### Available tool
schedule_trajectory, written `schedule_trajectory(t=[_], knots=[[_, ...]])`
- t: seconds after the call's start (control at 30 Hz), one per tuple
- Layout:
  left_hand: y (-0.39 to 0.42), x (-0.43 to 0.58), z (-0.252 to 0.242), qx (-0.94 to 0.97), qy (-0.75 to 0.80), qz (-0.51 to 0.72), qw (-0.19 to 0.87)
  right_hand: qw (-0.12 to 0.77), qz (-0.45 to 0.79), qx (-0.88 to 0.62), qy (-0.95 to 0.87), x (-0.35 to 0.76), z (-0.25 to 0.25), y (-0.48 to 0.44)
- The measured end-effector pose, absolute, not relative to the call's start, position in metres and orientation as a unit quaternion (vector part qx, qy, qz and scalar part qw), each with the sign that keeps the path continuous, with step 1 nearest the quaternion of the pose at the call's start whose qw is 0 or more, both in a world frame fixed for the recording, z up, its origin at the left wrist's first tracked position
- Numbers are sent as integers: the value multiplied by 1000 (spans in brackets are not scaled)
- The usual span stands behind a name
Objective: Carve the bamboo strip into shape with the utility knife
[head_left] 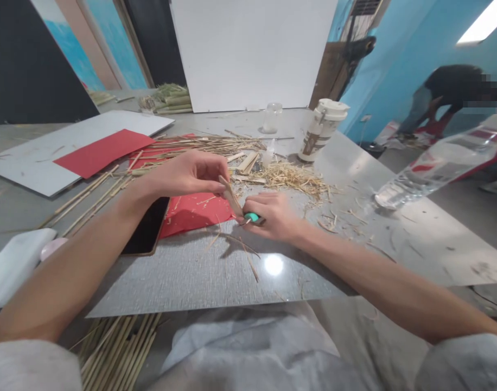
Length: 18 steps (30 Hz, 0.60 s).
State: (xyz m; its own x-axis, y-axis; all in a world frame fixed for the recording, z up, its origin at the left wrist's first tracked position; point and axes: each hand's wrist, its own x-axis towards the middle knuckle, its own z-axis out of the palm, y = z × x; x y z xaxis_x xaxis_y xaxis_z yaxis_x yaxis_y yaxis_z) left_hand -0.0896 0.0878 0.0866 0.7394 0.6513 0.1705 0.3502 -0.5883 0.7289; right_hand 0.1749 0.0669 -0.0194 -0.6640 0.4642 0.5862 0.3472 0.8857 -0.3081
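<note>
My left hand [195, 174] pinches the upper end of a flat, tan strip of split stalk [231, 196] between thumb and fingers. The strip slants down to my right hand [275, 216], which is closed round a small tool with a green handle [252, 216]. A short metal part of this tool shows near the strip's lower end; most of the tool is hidden in the fist. Below my left hand lies a red sheet [191, 214] strewn with pale shavings, and a dark phone [147, 228] rests against its left side.
Behind my hands are dry stalks [208, 144] and a heap of shavings [295, 178]. A white tumbler [322, 130], a clear jar [272, 118] and a tilted-looking water bottle [439, 163] stand beyond. More stalks [120, 347] lie below the table edge. Another person [447, 92] bends at far right.
</note>
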Motion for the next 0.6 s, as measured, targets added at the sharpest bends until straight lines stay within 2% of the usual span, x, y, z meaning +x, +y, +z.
schedule_trajectory(t=[0.13, 0.27, 0.37, 0.53, 0.6], knots=[[69, -118, 92, 867, 355, 190, 294, 372, 132, -219, -892, 177, -20, 63], [64, -176, 61, 869, 468, 157, 46, 378, 169, -214, -885, 178, -17, 62], [73, -230, 26, 870, 458, 175, -51, 371, 182, -211, -886, 175, -18, 62], [87, -285, -1, 874, 455, 168, -35, 353, 192, -215, -890, 171, -19, 60], [88, -289, -2, 895, 410, 171, 22, 350, 193, -220, -890, 171, -19, 59]])
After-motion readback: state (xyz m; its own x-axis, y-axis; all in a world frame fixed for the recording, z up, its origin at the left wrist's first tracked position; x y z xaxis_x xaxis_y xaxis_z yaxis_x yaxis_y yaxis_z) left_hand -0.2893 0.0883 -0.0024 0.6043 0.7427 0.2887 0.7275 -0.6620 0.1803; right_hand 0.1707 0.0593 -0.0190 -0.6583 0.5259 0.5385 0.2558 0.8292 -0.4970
